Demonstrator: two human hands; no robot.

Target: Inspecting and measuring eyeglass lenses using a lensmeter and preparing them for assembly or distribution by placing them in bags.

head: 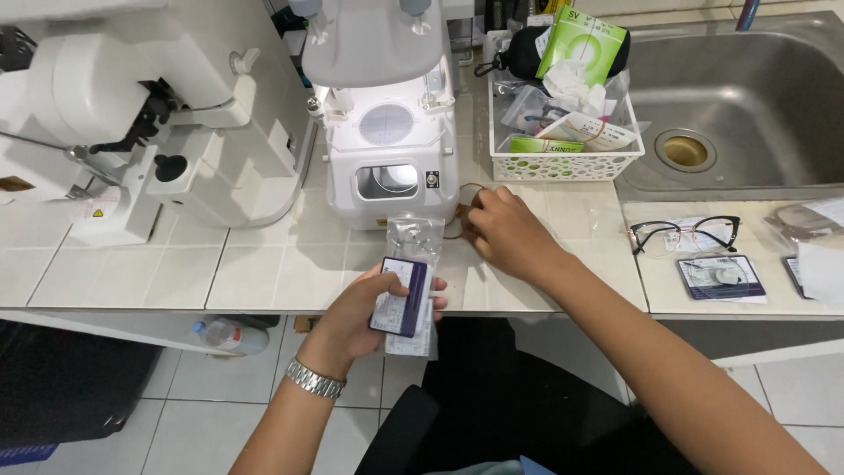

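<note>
My left hand (365, 312) holds a small dark-blue and white lens packet (400, 297) together with a clear plastic bag (413, 242), just over the front edge of the white tiled counter (264, 264). A metal watch sits on that wrist. My right hand (505, 233) rests on the counter to the right of the bag, its fingers closed on a thin brown spectacle frame (463, 211). Both hands are just in front of a white lens machine (387, 114) with a lit round screen.
A larger white machine (132, 114) stands at the left. A white perforated basket (563, 163) of boxes and packets sits beside a steel sink (747, 97). Black-rimmed glasses (686, 233) and more lens packets (721, 277) lie at the right. A plastic bottle (229, 336) lies under the counter.
</note>
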